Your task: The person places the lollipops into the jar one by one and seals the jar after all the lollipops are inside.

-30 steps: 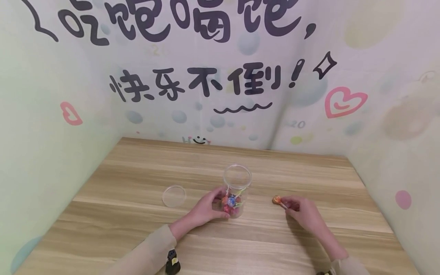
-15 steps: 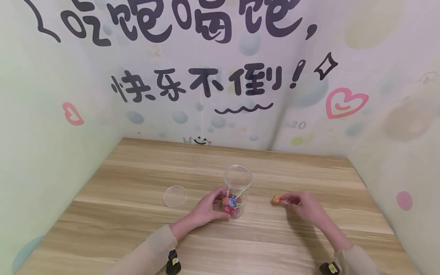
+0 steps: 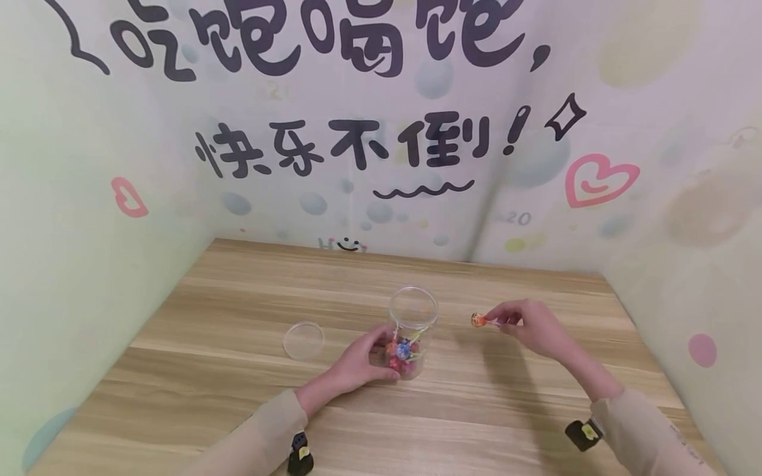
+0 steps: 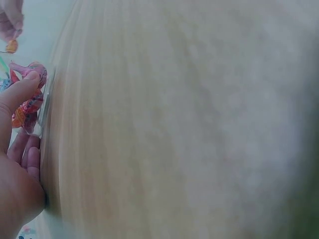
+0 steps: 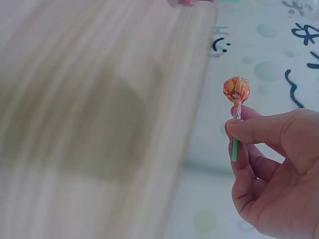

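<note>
A clear plastic jar (image 3: 413, 317) stands upright and uncovered on the table, with several wrapped lollipops (image 3: 403, 350) in its lower part. My left hand (image 3: 360, 362) grips the jar low on its left side, thumb in front, as the left wrist view also shows. To the right of the jar, my right hand (image 3: 532, 325) pinches an orange-wrapped lollipop (image 5: 237, 89) by its green stick, between thumb and fingers. That lollipop is held up off the table, its head pointing left toward the jar.
A round clear lid (image 3: 303, 340) lies flat on the wooden table (image 3: 238, 396), left of the jar. Printed walls (image 3: 333, 211) close off the back and both sides of the table.
My right hand has lifted the orange lollipop up off the table. The left hand keeps its grip on the jar, which stays in place.
</note>
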Tool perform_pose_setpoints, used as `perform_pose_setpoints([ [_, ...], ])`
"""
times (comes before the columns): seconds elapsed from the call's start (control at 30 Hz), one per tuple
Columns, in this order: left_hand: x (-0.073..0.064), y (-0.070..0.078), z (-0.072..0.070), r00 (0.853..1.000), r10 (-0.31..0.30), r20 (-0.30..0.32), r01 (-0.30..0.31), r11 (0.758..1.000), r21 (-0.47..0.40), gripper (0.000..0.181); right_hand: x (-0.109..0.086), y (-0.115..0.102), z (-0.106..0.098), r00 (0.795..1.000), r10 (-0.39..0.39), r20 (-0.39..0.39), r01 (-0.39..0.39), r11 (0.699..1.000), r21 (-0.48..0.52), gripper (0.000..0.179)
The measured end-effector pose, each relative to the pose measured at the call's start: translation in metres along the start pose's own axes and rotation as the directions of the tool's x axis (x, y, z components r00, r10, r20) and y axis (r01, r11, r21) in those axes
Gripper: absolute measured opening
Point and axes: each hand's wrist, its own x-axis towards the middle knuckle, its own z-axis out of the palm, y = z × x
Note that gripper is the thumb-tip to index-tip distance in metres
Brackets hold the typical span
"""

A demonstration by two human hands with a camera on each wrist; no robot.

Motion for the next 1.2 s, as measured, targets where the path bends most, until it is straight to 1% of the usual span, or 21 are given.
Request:
perform_pose_setpoints([
  [0.17, 0.000, 0.000, 0.000, 1.000, 0.001, 0.000, -0.001, 1.000, -0.001, 0.079, 0.013, -0.014, -0.017, 0.998, -0.065, 0.016, 0.064, 0.998, 0.009, 0.027],
  [0.27, 0.000, 0.000, 0.000, 1.000, 0.004, -0.002, -0.004, 1.000, 0.000, 0.078, 0.022, -0.026, -0.027, 0.995, -0.097, 0.025, 0.096, 0.995, 0.021, 0.027],
  [0.37, 0.001, 0.000, -0.001, 1.000, 0.008, -0.003, -0.008, 1.000, -0.001, 0.074, 0.030, -0.041, -0.036, 0.992, -0.129, 0.015, 0.128, 0.992, 0.014, 0.028],
  [0.47, 0.001, 0.000, -0.001, 1.000, 0.011, -0.004, -0.011, 1.000, 0.001, 0.072, 0.037, -0.055, -0.043, 0.989, -0.147, 0.011, 0.146, 0.989, 0.013, 0.028],
  [0.63, 0.000, 0.000, -0.001, 1.000, 0.010, 0.002, -0.010, 1.000, 0.003, 0.078, 0.046, -0.077, -0.050, 0.990, -0.138, 0.029, 0.137, 0.990, 0.030, 0.027],
  [0.83, 0.000, -0.001, -0.001, 1.000, 0.005, 0.002, -0.005, 1.000, 0.008, 0.083, 0.052, -0.100, -0.054, 0.990, -0.125, 0.067, 0.122, 0.992, 0.043, 0.026],
  [0.97, 0.001, -0.001, -0.002, 1.000, 0.014, 0.006, -0.014, 1.000, 0.017, 0.081, 0.055, -0.113, -0.052, 0.985, -0.150, 0.090, 0.146, 0.988, 0.040, 0.026],
  [1.07, 0.001, -0.001, -0.002, 1.000, 0.022, 0.009, -0.023, 1.000, 0.020, 0.080, 0.058, -0.122, -0.049, 0.974, -0.198, 0.113, 0.195, 0.980, 0.033, 0.026],
  [1.2, 0.001, -0.002, -0.002, 1.000, 0.027, 0.010, -0.027, 0.999, 0.023, 0.080, 0.061, -0.130, -0.043, 0.955, -0.246, 0.165, 0.240, 0.969, 0.051, 0.025],
])
